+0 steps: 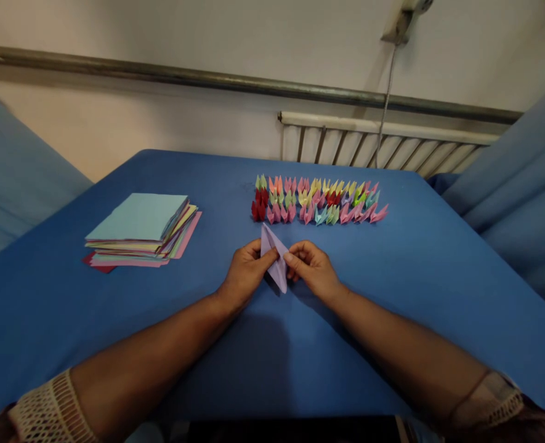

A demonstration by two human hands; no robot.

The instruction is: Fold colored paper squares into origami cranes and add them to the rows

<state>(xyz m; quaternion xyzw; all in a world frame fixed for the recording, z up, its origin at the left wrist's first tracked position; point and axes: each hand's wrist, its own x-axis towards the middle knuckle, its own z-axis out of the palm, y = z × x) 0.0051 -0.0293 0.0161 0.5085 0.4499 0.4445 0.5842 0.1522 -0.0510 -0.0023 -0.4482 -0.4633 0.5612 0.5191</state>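
A partly folded lilac paper piece (274, 255), long and pointed, lies on the blue table (392, 295) between both hands. My left hand (246, 273) pinches its left side with fingers closed. My right hand (313, 268) pinches its right edge, fingers curled. Just beyond the hands stand rows of several small folded paper figures (318, 200) in red, pink, yellow, green and blue.
A stack of coloured square paper sheets (143, 231), light blue on top, lies at the left of the table. Behind the table run a metal rail (207, 79) and a white slatted frame (374, 144) against the wall. Blue fabric (521, 184) rises on both sides.
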